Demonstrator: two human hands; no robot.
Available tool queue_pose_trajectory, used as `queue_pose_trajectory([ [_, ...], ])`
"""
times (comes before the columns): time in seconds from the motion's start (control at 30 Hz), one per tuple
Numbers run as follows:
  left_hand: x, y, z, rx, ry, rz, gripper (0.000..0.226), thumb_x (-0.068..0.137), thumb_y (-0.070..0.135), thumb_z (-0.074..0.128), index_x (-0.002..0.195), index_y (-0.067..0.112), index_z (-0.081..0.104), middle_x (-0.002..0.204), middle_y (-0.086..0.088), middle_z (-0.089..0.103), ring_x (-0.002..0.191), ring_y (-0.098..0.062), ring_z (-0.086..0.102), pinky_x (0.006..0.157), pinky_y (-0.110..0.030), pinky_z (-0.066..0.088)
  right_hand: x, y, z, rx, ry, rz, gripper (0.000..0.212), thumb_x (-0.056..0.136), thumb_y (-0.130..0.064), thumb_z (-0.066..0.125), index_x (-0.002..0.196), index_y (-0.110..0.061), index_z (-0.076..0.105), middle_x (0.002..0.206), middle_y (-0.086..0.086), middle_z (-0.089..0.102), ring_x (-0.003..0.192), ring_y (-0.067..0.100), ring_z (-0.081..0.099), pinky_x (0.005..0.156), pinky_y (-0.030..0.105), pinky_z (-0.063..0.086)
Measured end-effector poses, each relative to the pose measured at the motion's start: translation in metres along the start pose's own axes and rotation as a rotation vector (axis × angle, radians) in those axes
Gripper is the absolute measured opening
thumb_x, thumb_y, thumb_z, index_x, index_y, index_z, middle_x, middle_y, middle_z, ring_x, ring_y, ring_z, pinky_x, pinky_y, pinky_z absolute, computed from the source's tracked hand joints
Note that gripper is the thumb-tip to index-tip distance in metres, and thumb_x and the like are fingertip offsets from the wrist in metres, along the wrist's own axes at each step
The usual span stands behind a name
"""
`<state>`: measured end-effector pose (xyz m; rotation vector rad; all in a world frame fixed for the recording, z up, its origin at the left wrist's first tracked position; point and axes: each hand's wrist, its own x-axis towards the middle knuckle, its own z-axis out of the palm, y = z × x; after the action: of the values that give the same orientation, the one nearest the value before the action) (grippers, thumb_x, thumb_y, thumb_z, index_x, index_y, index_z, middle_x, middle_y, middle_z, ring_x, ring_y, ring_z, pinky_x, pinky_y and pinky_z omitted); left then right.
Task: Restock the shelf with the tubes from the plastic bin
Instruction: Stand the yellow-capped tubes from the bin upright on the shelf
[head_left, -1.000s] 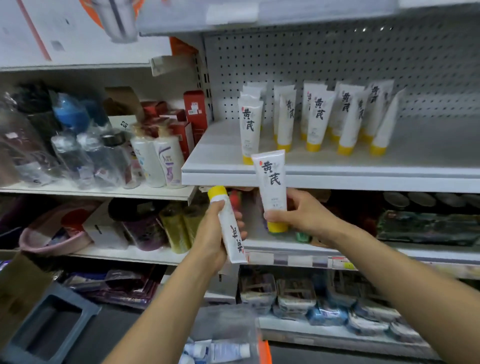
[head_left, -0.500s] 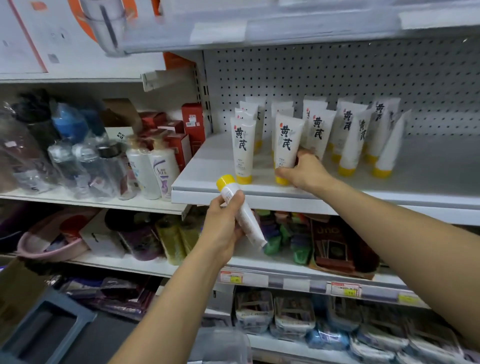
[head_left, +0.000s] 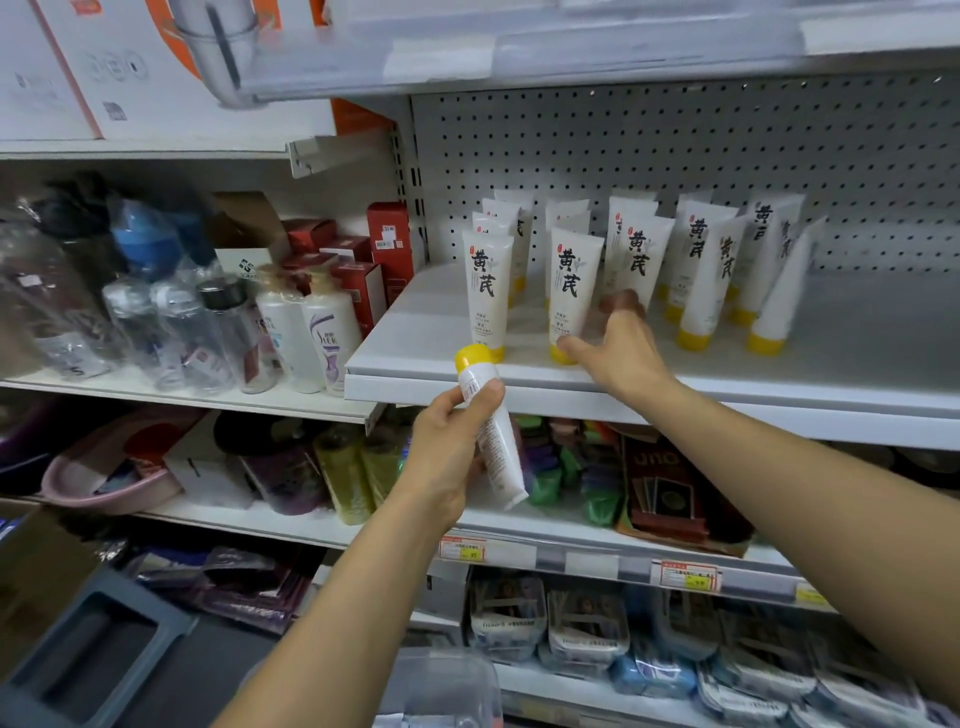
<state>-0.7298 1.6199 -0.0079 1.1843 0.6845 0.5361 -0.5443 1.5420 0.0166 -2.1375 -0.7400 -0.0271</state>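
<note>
Several white tubes (head_left: 639, 254) with yellow caps stand cap-down on the white shelf (head_left: 857, 353). One front-row tube (head_left: 571, 280) stands upright just left of my right hand (head_left: 623, 358). That hand's fingers are spread, with the thumb by the tube's cap and nothing gripped. My left hand (head_left: 447, 447) holds another tube (head_left: 493, 441) cap-up and tilted, just below the shelf's front edge. The clear plastic bin (head_left: 441, 686) shows only its rim at the bottom of the view.
Shampoo bottles (head_left: 322, 332) and red boxes (head_left: 384, 244) fill the shelf to the left. A higher shelf (head_left: 519, 57) overhangs the tubes. Packaged goods (head_left: 670, 478) crowd the lower shelves. A grey crate (head_left: 88, 649) sits bottom left. The right of the tube shelf is bare.
My right hand carried a tube up from below the shelf, stood it in the front row, and has opened beside it. My left hand rose a little with its tube.
</note>
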Motion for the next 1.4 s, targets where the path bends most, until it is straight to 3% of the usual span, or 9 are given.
queue_pose_trajectory([
  [0.1, -0.004, 0.002, -0.001, 0.056, -0.023, -0.015, 0.049, 0.080, 0.036, 0.074, 0.114, 0.004, 0.060, 0.107, -0.021, 0.069, 0.079, -0.026, 0.064, 0.088, -0.055, 0.053, -0.027, 0.003, -0.004, -0.165, 0.118, -0.389, 0.049, 0.084, -0.022, 0.067, 0.124, -0.012, 0.040, 0.122, 0.009, 0.047, 0.104, 0.028, 0.057, 0.080, 0.045, 0.051],
  [0.2, -0.006, 0.002, 0.004, 0.152, -0.041, -0.002, 0.054, 0.073, 0.035, 0.080, 0.109, 0.005, 0.054, 0.093, -0.014, 0.067, 0.071, -0.022, 0.062, 0.078, -0.049, 0.058, -0.051, 0.000, -0.004, -0.350, -0.069, -0.836, 0.058, 0.073, -0.017, 0.071, 0.125, -0.023, 0.046, 0.123, 0.003, 0.049, 0.102, 0.025, 0.057, 0.066, 0.034, 0.050],
  [0.33, -0.014, 0.005, 0.013, 0.257, -0.130, -0.011, 0.041, 0.077, 0.026, 0.078, 0.105, 0.010, 0.053, 0.088, -0.008, 0.065, 0.068, -0.015, 0.063, 0.055, -0.026, 0.052, -0.067, -0.001, -0.003, -0.472, -0.142, -0.986, 0.051, 0.066, -0.018, 0.076, 0.114, -0.023, 0.060, 0.118, 0.003, 0.055, 0.103, 0.020, 0.050, 0.070, 0.030, 0.042],
  [0.5, -0.018, 0.012, 0.017, 0.293, -0.292, -0.110, 0.035, 0.084, 0.034, 0.070, 0.105, 0.008, 0.061, 0.101, -0.020, 0.068, 0.082, -0.025, 0.064, 0.074, -0.038, 0.056, -0.074, 0.015, -0.024, -0.404, -0.133, -0.918, 0.031, 0.073, -0.026, 0.068, 0.103, -0.020, 0.062, 0.102, 0.000, 0.058, 0.089, 0.021, 0.056, 0.063, 0.028, 0.041],
  [0.6, -0.020, 0.016, 0.023, 0.182, -0.329, -0.149, 0.038, 0.095, 0.039, 0.053, 0.111, 0.006, 0.065, 0.100, -0.018, 0.070, 0.082, -0.025, 0.067, 0.066, -0.035, 0.059, -0.074, 0.027, -0.037, -0.269, -0.108, -0.787, 0.034, 0.077, -0.033, 0.064, 0.107, -0.017, 0.064, 0.103, 0.000, 0.062, 0.089, 0.018, 0.057, 0.064, 0.032, 0.048],
  [0.77, -0.016, 0.017, 0.034, 0.066, -0.262, -0.113, 0.032, 0.098, 0.037, 0.049, 0.109, 0.010, 0.061, 0.104, -0.013, 0.070, 0.081, -0.022, 0.068, 0.065, -0.034, 0.060, -0.057, 0.033, -0.058, -0.001, -0.008, -0.412, 0.033, 0.079, -0.025, 0.076, 0.106, -0.016, 0.058, 0.084, -0.011, 0.061, 0.062, 0.000, 0.050, 0.060, 0.021, 0.041],
  [0.9, -0.012, 0.016, 0.038, 0.033, -0.210, -0.100, 0.025, 0.097, 0.033, 0.051, 0.106, 0.011, 0.062, 0.102, -0.012, 0.070, 0.078, -0.022, 0.067, 0.066, -0.035, 0.058, -0.029, 0.033, -0.068, 0.208, 0.111, -0.178, 0.027, 0.079, -0.019, 0.073, 0.098, -0.009, 0.057, 0.090, 0.003, 0.068, 0.075, 0.017, 0.063, 0.066, 0.030, 0.050],
  [1.03, -0.007, 0.013, 0.040, 0.029, -0.167, -0.092, 0.026, 0.098, 0.031, 0.051, 0.108, 0.010, 0.062, 0.105, -0.014, 0.070, 0.082, -0.024, 0.066, 0.070, -0.036, 0.057, -0.006, 0.034, -0.069, 0.189, 0.077, -0.099, 0.020, 0.080, -0.014, 0.067, 0.090, -0.015, 0.050, 0.073, -0.008, 0.055, 0.064, 0.009, 0.052, 0.050, 0.012, 0.038],
  [1.4, 0.006, 0.010, 0.038, 0.069, -0.095, -0.080, 0.025, 0.096, 0.029, 0.053, 0.111, 0.011, 0.062, 0.102, -0.010, 0.072, 0.078, -0.020, 0.066, 0.067, -0.033, 0.056, 0.019, 0.046, -0.049, 0.153, -0.076, -0.006, 0.043, 0.081, -0.020, 0.066, 0.121, -0.013, 0.052, 0.114, 0.005, 0.065, 0.103, 0.024, 0.061, 0.095, 0.040, 0.049],
])
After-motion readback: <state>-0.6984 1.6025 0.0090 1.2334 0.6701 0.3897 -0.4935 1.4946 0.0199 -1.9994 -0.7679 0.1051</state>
